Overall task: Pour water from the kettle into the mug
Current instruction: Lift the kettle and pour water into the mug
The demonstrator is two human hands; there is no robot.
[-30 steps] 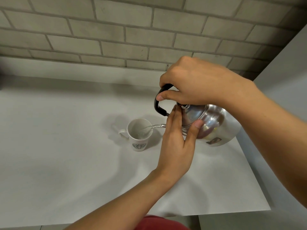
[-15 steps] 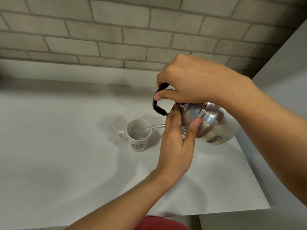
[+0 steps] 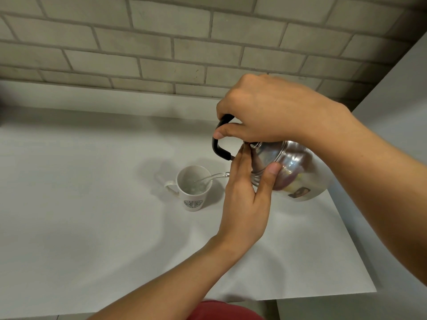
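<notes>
A shiny steel kettle (image 3: 293, 169) with a black handle (image 3: 218, 144) hangs tilted to the left above the white table (image 3: 92, 227). My right hand (image 3: 270, 109) is closed around the handle from above. My left hand (image 3: 247, 199) presses flat against the kettle's lid and front, thumb on the body, hiding the spout. A thin stream of water (image 3: 213, 176) runs from the kettle into a white mug (image 3: 193, 195) with a green round logo, which stands upright on the table, its handle pointing left. Water shows inside the mug.
A grey brick wall (image 3: 184, 42) rises behind the table. The table's right edge (image 3: 351, 241) and near edge border a grey floor. A red garment (image 3: 221, 310) shows at the bottom.
The kettle and both hands hold nearly the same pose while the stream keeps running. The water level in the mug looks a little higher.
</notes>
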